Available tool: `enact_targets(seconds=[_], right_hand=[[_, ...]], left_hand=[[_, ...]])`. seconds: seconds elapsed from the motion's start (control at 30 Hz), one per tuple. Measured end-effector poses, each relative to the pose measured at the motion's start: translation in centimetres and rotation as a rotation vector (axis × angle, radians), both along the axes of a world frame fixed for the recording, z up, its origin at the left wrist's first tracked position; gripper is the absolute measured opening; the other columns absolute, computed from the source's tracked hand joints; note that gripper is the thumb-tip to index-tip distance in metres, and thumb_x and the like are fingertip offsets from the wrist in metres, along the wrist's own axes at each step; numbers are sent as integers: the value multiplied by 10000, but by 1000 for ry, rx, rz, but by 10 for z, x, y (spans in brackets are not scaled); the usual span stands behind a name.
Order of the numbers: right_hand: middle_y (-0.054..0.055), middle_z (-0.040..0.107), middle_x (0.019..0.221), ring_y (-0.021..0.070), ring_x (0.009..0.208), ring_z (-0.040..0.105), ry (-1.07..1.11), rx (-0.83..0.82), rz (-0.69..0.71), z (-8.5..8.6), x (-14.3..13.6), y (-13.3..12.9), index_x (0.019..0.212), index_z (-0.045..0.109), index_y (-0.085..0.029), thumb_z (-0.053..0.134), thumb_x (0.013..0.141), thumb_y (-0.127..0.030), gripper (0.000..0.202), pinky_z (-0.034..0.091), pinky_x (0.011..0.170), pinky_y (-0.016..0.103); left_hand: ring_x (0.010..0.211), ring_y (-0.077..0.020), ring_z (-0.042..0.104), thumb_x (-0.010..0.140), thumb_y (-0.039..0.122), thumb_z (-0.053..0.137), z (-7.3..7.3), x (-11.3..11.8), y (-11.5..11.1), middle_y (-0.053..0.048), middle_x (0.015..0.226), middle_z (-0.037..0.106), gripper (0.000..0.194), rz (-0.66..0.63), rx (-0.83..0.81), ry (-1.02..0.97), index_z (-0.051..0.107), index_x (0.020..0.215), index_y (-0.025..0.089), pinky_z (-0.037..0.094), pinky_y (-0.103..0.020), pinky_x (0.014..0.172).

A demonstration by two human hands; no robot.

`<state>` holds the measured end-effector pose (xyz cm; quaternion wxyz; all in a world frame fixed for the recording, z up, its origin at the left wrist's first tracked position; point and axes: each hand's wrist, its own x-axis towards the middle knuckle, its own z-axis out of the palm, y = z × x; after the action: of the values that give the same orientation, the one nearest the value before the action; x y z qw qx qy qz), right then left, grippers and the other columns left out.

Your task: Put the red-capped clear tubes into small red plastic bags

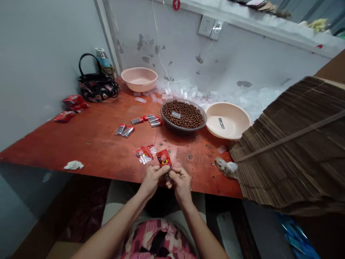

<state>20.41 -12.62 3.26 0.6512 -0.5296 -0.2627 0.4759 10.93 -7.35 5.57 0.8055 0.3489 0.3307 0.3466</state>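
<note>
Near the table's front edge, my left hand (152, 178) and my right hand (181, 181) meet at the lower end of a small red packet (163, 157). Both hands are closed, thumbs and fingers pinching the packet, whose printed top sticks up between them. What lies inside its lower end is hidden by my fingers. Just left of it are a few flat red and clear packets (144, 154). Farther back lie several packets with red tops and dark, shiny bodies (124, 130). Beyond my hands stands a grey bowl (166, 124) of small round brown beads, with a clear plastic piece (176, 114) on top.
A cream basin (237, 131) holding a dark strip and a pink basin (138, 84) stand at the back. Stacked cardboard (293, 154) leans over the right side. A handbag (98, 86), red packs (72, 104), crumpled tissue (73, 165) and a knotted plastic bag (226, 168) also lie about.
</note>
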Motion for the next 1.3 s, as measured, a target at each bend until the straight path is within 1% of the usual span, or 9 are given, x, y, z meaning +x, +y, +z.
enact_targets(seconds=[0.13,0.37,0.6,0.7,0.77,0.87,0.97,1.2,1.3], right_hand=[[-33,568,474,70,322,481,146,-16,-15,0,-5,4,742,525,-146,660,662,-301,220,360,307,154],[6,642,656,130,555,615,49,-12,145,5,-6,0,970,558,-149,641,684,-307,337,521,566,270],[-46,580,505,87,399,535,-1,-60,149,0,-17,13,679,520,-157,684,626,-282,213,446,403,190],[-51,571,466,82,371,515,-34,-61,268,1,-30,19,656,509,-154,708,585,-272,242,409,370,173],[-50,581,460,84,358,511,-31,-52,340,1,-35,22,702,514,-154,711,575,-266,260,404,365,173],[-43,586,469,86,361,517,-32,-51,333,0,-35,26,747,514,-155,672,625,-281,236,397,359,168],[-21,597,535,86,395,534,-55,-76,301,0,-28,30,740,517,-152,616,687,-333,213,401,365,167],[-12,580,567,72,412,522,-136,-103,317,6,-28,34,719,518,-146,564,736,-393,252,386,378,157],[-11,584,576,74,421,525,-167,-106,327,4,-29,33,723,524,-148,556,742,-390,244,381,384,161]], left_hand=[[450,-149,549,696,317,586,1,-11,1,-37,495,574,244,-121,6,-69,581,578,103,443,-290,500],[439,-107,513,637,277,656,-5,-18,5,-4,552,586,179,133,-73,15,612,692,113,439,-244,448],[529,-147,577,598,266,689,-6,-32,-5,-52,604,630,204,125,-116,60,637,659,77,493,-297,575],[606,-179,610,590,265,696,-5,-57,-11,-80,674,660,215,185,-173,67,647,672,73,503,-339,659],[735,-212,628,596,265,694,-9,-85,-19,-98,800,675,218,366,-219,75,647,720,92,498,-350,726],[851,-252,617,612,306,683,-24,-131,-35,-122,950,653,290,601,-312,136,622,834,130,498,-361,747],[805,-264,631,593,291,698,-36,-159,-44,-148,916,658,362,626,-377,324,600,902,131,516,-358,684],[1076,-289,483,618,336,662,-20,-113,17,-77,1171,551,429,544,679,843,612,1032,231,323,-374,950],[1181,-314,354,709,354,571,-23,-90,48,-91,1285,428,442,400,982,1099,547,1129,220,248,-444,973]])
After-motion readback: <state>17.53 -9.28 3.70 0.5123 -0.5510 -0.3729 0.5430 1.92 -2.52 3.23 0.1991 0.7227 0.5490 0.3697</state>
